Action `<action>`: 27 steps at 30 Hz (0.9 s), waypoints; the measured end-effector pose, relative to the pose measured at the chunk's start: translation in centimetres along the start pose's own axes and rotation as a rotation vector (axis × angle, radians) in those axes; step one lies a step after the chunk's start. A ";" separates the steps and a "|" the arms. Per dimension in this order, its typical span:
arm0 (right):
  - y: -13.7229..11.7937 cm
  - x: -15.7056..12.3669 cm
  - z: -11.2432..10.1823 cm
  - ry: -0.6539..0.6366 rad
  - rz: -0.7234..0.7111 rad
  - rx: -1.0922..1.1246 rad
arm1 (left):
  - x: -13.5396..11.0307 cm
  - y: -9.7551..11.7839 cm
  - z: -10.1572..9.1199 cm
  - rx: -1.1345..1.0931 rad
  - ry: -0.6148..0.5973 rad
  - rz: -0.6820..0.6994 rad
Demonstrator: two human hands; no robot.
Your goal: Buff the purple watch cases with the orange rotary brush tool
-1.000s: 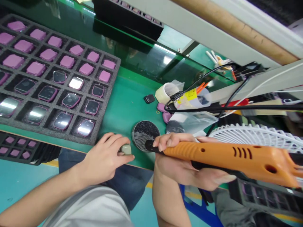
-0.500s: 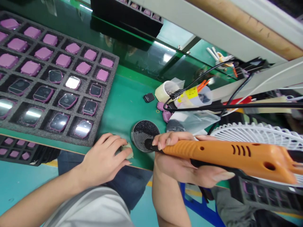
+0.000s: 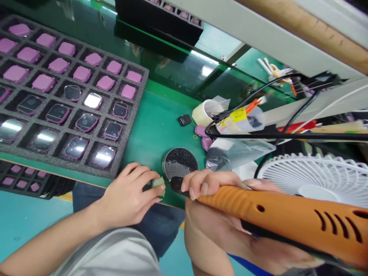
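Note:
My left hand (image 3: 135, 193) is closed around a small pale-green piece (image 3: 157, 184), held at the table's front edge; the fingers cover much of it. My right hand (image 3: 211, 188) is wrapped around an orange electric screwdriver (image 3: 241, 201). Its black nose (image 3: 176, 184) points left at the pale-green piece, a small gap away; the bit cannot be made out. Just behind the nose sits a round grey dish (image 3: 164, 168) with a perforated grid and many tiny dark bits.
On the left lies a grey foam tray (image 3: 140, 92) of purple watch cases, some showing dark screens. A black watch piece (image 3: 184, 119), two purple cases (image 3: 206, 143), cups of tools (image 3: 201, 113) and a plastic bag (image 3: 241, 151) stand behind. Cables (image 3: 276, 135) cross the right, above a white fan (image 3: 310, 172).
The screwdriver's nose has come off the dish, moving left and toward me, closer to the pale-green piece. Its rear end has swung down nearer the camera. The view has shifted slightly.

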State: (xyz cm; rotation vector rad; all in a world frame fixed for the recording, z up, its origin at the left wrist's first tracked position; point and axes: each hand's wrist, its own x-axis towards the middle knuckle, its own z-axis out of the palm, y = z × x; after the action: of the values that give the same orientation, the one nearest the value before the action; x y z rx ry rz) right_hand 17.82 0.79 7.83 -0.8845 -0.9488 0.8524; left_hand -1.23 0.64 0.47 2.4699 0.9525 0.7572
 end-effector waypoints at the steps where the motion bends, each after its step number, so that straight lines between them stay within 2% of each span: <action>1: 0.4 0.1 0.0 -0.017 -0.018 0.014 | 0.0 0.0 0.0 -0.001 -0.002 0.002; 6: 1.5 0.4 -0.4 -0.083 -0.022 0.042 | 0.0 0.0 0.1 -0.002 0.006 0.002; 12: 1.5 0.2 -0.1 -0.061 -0.041 0.036 | 0.1 -0.1 0.1 0.004 -0.016 0.007; 20: 2.3 -0.1 0.6 -0.090 -0.110 0.013 | 0.1 -0.1 0.3 0.019 0.013 0.005; 27: 2.3 -0.4 1.1 -0.072 -0.084 0.010 | 0.1 -0.1 0.5 0.018 0.031 -0.007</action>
State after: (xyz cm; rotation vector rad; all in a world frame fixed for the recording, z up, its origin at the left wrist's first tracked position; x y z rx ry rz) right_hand 16.24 1.59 5.99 -0.8039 -1.0368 0.8209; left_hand -0.89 0.70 0.04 2.4754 0.9829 0.7904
